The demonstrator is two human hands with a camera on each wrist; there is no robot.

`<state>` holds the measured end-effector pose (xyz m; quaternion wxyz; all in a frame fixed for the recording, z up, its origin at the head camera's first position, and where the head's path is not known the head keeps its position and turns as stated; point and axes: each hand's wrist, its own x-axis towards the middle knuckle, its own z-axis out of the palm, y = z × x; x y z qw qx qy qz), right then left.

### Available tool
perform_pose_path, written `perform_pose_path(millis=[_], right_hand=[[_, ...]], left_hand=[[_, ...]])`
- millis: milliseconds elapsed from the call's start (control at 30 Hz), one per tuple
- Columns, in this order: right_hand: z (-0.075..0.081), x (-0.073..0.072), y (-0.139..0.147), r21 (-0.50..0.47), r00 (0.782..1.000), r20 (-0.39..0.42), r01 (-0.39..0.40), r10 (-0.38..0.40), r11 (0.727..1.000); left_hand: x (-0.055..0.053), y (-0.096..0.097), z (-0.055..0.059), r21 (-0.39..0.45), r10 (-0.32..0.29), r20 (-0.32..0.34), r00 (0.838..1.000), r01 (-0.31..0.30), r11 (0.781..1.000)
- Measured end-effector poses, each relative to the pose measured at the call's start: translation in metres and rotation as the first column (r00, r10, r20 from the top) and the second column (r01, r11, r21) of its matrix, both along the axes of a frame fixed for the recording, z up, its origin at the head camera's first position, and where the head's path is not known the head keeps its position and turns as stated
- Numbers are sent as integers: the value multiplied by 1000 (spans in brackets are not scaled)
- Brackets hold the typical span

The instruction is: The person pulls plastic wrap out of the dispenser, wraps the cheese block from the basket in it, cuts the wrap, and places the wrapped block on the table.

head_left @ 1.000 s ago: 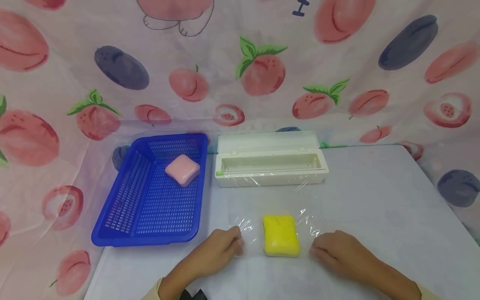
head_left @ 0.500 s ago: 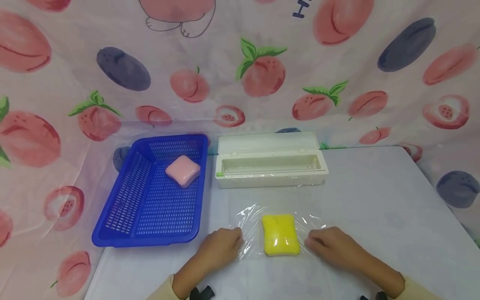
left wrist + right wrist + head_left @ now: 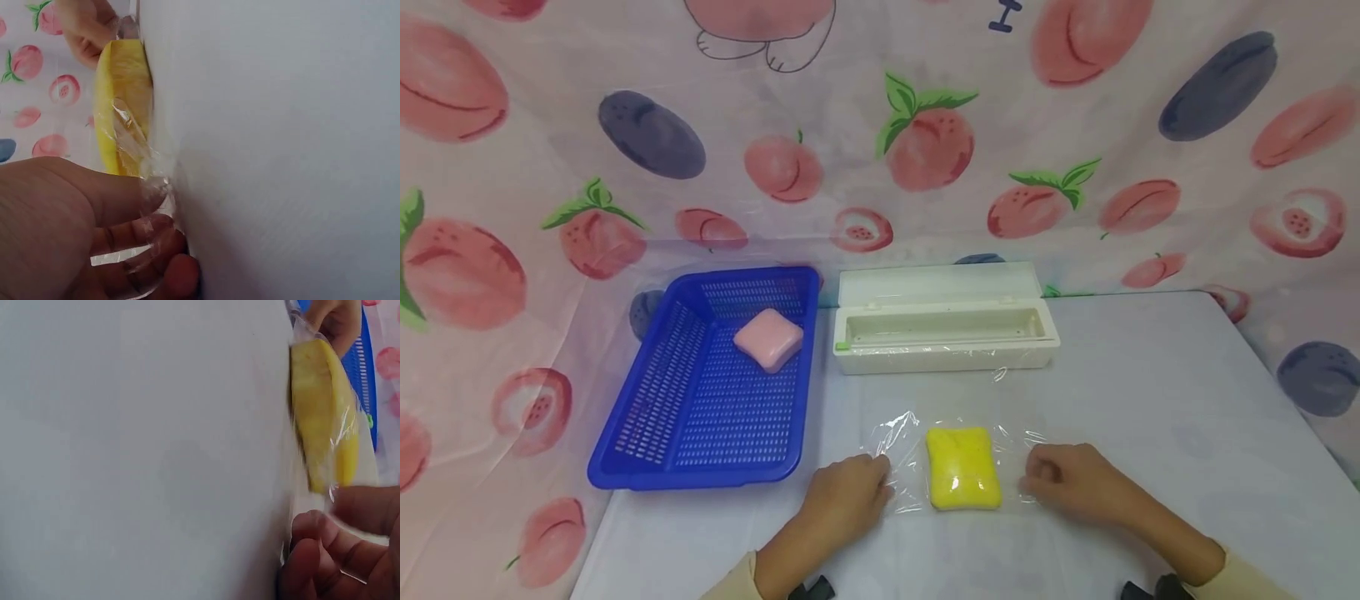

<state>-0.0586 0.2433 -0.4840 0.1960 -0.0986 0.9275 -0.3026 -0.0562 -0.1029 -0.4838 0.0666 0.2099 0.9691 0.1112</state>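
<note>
A yellow rounded block [image 3: 964, 468], pillow-shaped, lies on the white table with clear cling film [image 3: 908, 487] drawn over its top. To its left, my left hand [image 3: 848, 498] pinches one side of the film; the left wrist view shows the film running between thumb [image 3: 128, 197] and curled fingers. My right hand [image 3: 1078, 485] holds the opposite side, and in the right wrist view the film [image 3: 340, 434] passes down from the block into the thumb and fingers. Both hands are low, close to the tabletop.
Behind the block stands a white cling film dispenser [image 3: 943, 358] with its lid [image 3: 936, 285] up. At the left is a blue plastic basket [image 3: 700, 479] holding a pink rounded block [image 3: 768, 340]. A fruit-print curtain [image 3: 820, 108] hangs behind the table [image 3: 1172, 400].
Both hands have stayed on the film at either side of the block. The right hand moved slightly inward, then back outward; the film's creases and shine have shifted over the yellow block.
</note>
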Motion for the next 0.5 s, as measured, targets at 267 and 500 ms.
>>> perform_pose_path(millis=[267,500], right_hand=[[8,17,-5,123,954,-288,-48,82,991],[9,31,-31,473,635,-495,-375,593,797]], left_hand=[[4,-2,19,47,21,100,995,-26,999],[26,27,20,-146,-405,-77,911,391,909]])
